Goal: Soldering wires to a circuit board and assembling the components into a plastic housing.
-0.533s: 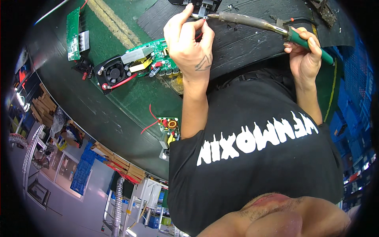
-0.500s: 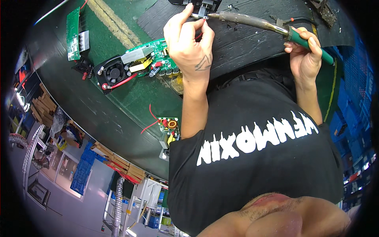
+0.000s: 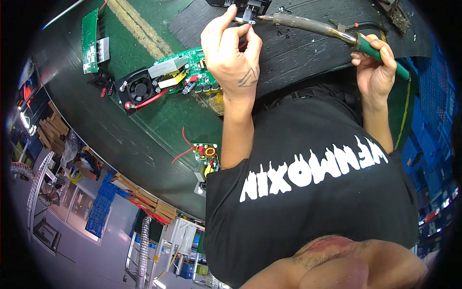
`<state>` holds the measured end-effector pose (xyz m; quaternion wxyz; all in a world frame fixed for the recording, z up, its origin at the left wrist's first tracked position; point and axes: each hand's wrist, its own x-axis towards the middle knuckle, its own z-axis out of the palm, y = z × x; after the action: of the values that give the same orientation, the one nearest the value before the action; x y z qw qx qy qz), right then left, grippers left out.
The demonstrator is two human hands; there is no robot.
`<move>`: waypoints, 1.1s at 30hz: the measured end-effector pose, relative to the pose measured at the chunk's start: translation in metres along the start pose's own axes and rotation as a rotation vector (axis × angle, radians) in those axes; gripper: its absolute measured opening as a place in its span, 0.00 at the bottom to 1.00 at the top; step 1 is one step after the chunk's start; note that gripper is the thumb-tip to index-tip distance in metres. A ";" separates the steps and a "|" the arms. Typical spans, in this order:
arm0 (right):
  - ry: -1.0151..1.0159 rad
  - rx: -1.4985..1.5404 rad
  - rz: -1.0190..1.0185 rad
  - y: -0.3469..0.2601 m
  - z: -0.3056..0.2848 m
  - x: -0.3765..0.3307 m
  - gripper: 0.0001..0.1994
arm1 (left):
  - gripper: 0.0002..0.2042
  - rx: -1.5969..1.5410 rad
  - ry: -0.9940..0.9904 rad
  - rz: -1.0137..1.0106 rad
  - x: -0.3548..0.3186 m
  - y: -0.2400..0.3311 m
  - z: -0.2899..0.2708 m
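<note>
Soldering iron (image 3: 332,31): my right hand (image 3: 375,72) is gripping its green handle, tip touching the black connector (image 3: 248,8); my left hand (image 3: 233,55) is pinching a red wire (image 3: 244,44) there.

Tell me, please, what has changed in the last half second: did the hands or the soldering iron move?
Almost nothing changed. The left hand still pinches the thin red wire at the black part at the top edge. The right hand still grips the green handle of the soldering iron, its tip at the same spot. The green circuit board with the fan lies as before.
</note>
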<state>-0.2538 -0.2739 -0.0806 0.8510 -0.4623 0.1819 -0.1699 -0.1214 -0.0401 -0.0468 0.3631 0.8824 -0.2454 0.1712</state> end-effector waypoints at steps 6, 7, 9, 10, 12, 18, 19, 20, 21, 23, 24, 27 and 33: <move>0.011 0.006 -0.003 -0.001 0.000 0.000 0.13 | 0.06 0.023 -0.002 0.027 0.001 0.001 -0.001; 0.009 0.011 -0.003 -0.001 0.000 0.000 0.13 | 0.06 0.029 -0.004 0.033 0.001 0.001 -0.001; 0.009 0.017 -0.004 -0.001 -0.001 -0.001 0.13 | 0.06 0.016 -0.002 0.012 -0.001 0.000 0.000; 0.012 0.006 -0.004 -0.001 -0.001 -0.001 0.13 | 0.06 -0.004 0.002 -0.014 -0.002 0.000 0.000; 0.015 -0.005 -0.005 -0.001 -0.002 -0.001 0.13 | 0.06 -0.002 -0.004 -0.016 -0.004 -0.003 0.002; 0.005 -0.016 -0.009 -0.003 -0.002 -0.001 0.13 | 0.05 -0.134 0.104 -0.019 -0.011 -0.013 0.009; 0.008 -0.009 -0.010 -0.003 -0.003 -0.001 0.13 | 0.06 -0.131 0.097 -0.016 -0.012 -0.015 0.010; 0.028 -0.001 -0.013 -0.003 -0.003 -0.001 0.13 | 0.06 -0.131 0.097 -0.016 -0.013 -0.016 0.010; 0.011 -0.003 -0.011 -0.003 -0.003 -0.001 0.13 | 0.06 -0.136 0.102 -0.018 -0.013 -0.016 0.010; 0.016 -0.017 -0.019 -0.003 -0.003 -0.001 0.13 | 0.06 -0.140 0.106 -0.020 -0.014 -0.017 0.010; 0.009 -0.017 -0.008 -0.003 -0.003 -0.001 0.13 | 0.06 -0.135 0.102 -0.015 -0.013 -0.017 0.010; 0.011 -0.002 -0.003 -0.003 -0.002 -0.001 0.13 | 0.06 -0.136 0.103 -0.018 -0.012 -0.016 0.010; 0.001 0.011 -0.003 -0.001 -0.005 -0.001 0.13 | 0.06 -0.152 0.072 -0.064 -0.014 -0.013 0.006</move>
<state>-0.2573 -0.2772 -0.0819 0.8533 -0.4578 0.1805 -0.1724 -0.1245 -0.0323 -0.0649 0.4429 0.8530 -0.2161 0.1720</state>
